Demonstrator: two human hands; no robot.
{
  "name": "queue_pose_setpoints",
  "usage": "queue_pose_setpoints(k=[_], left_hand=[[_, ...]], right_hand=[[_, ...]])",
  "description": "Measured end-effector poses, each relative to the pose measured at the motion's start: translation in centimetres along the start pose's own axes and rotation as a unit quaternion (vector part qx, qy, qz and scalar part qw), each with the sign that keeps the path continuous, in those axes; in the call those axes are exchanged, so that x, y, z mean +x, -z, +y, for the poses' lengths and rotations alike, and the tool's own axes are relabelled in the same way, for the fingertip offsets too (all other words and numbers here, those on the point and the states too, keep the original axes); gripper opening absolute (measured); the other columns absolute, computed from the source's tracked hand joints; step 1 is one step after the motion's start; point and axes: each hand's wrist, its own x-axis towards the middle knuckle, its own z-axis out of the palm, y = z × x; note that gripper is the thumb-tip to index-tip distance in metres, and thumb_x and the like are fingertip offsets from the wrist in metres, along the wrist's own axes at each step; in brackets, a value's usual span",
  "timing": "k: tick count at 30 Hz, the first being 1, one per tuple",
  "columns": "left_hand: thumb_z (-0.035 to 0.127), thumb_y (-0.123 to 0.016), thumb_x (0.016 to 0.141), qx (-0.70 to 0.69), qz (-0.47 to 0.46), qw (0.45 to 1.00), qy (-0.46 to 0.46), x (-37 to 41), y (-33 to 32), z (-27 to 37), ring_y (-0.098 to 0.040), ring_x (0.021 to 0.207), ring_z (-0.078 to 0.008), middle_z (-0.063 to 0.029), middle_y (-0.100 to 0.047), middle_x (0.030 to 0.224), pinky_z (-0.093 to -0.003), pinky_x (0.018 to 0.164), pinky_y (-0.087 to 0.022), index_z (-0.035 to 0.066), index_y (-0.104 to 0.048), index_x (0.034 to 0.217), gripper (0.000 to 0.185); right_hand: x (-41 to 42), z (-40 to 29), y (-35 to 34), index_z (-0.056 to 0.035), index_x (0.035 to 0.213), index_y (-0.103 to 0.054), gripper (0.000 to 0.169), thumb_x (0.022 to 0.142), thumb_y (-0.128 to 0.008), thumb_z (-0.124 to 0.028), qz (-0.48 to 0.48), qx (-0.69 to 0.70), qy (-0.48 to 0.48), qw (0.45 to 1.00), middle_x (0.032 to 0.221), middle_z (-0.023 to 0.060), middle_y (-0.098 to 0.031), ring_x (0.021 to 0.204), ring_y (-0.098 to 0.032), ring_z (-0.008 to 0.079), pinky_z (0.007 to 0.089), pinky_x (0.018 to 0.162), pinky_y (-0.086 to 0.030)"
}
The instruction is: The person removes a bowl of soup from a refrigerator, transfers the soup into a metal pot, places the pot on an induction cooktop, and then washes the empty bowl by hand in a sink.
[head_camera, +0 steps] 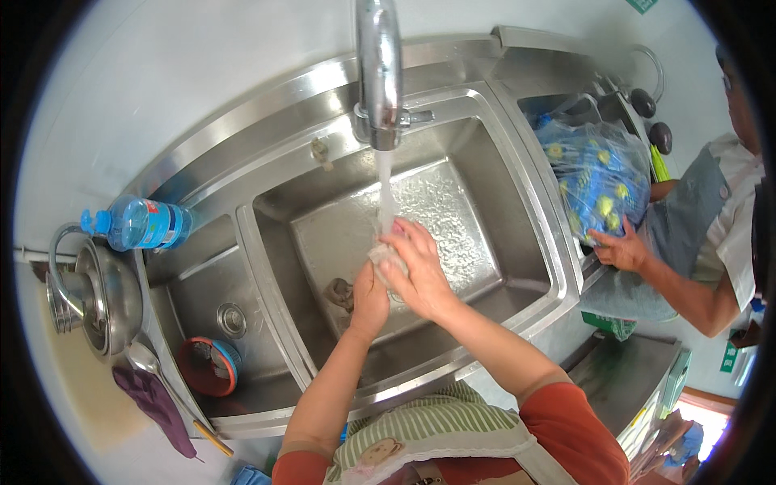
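Observation:
Water pours from a chrome faucet in a straight stream onto my two hands, which meet over the larger steel sink basin. Between them is a wet, pale cloth, partly hidden by the fingers. My left hand grips it from the lower left. My right hand covers it from the right, fingers bent over it. On the basin floor, just left of my left hand, lies a crumpled greyish-brown rag. Shallow water ripples across the right part of the basin floor.
The smaller left basin holds an orange-red bowl. Beside it are a blue detergent bottle, steel pots, a ladle and a purple cloth. At right, a co-worker's hand touches a plastic bag of blue-wrapped items.

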Motion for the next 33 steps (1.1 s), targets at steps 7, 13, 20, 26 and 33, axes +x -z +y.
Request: queue_pose_setpoints(k=[7, 13, 20, 26, 33], left_hand=[[0.028, -0.039, 0.099, -0.023, -0.028, 0.997, 0.073, -0.8, 0.5, -2.8, -0.052, 0.08, -0.0162, -0.0086, -0.058, 0.087, -0.0305, 0.074, -0.042, -0.001, -0.056, 0.096, 0.034], [0.026, -0.032, 0.099, -0.369, 0.125, 0.892, 0.228, 1.6, 1.8, 0.0, -0.058, 0.101, -0.0256, -0.0128, -0.057, 0.115, -0.0369, 0.086, -0.047, -0.004, -0.05, 0.12, 0.04], [0.024, -0.034, 0.099, -0.398, 0.113, 0.882, 0.226, 1.7, 6.0, 1.7, -0.049, 0.117, -0.0288, -0.0159, -0.05, 0.128, -0.0415, 0.099, -0.04, -0.003, -0.043, 0.128, 0.04], [0.026, -0.039, 0.098, -0.281, 0.057, 0.951, 0.114, 1.6, 2.6, 1.6, -0.058, 0.099, -0.025, -0.0139, -0.058, 0.11, -0.0365, 0.085, -0.047, -0.005, -0.05, 0.116, 0.037], [0.028, -0.043, 0.095, 0.366, -0.184, 0.912, -0.019, 1.3, -3.2, 3.5, -0.061, 0.085, -0.0361, -0.0218, -0.062, 0.089, -0.0447, 0.074, -0.047, 0.001, -0.051, 0.108, 0.03]], right_hand=[[1.5, 2.8, -2.0, -0.0039, 0.115, -0.059, 0.039, 0.084, -0.062, -0.027, -0.061, 0.026, -0.154, 0.986, 0.103, 0.0161, -0.059, 0.098, -0.056, 0.0348, 0.0413, 0.088, -0.044], [-6.6, -4.2, -2.9, -0.0052, 0.112, -0.053, 0.033, 0.08, -0.061, -0.006, -0.014, -0.082, -0.03, 0.996, 0.13, 0.0181, -0.04, 0.121, -0.036, 0.0434, 0.0466, 0.102, -0.032], [-9.9, 1.5, -2.6, -0.007, 0.138, -0.031, 0.044, 0.096, -0.042, -0.016, 0.127, 0.39, -0.425, 0.807, 0.13, 0.0157, -0.045, 0.123, -0.041, 0.025, 0.0356, 0.101, -0.034], [-6.1, 6.0, 1.9, -0.0055, 0.135, -0.04, 0.051, 0.096, -0.044, -0.038, -0.012, 0.045, -0.401, 0.915, 0.124, 0.0133, -0.054, 0.125, -0.039, 0.0236, 0.0374, 0.098, -0.037], [-2.0, 1.8, 4.9, -0.0087, 0.147, 0.005, 0.111, 0.076, -0.066, -0.057, -0.045, 0.469, -0.51, 0.72, 0.146, 0.0237, -0.019, 0.134, -0.025, 0.0359, 0.0581, 0.097, -0.033]])
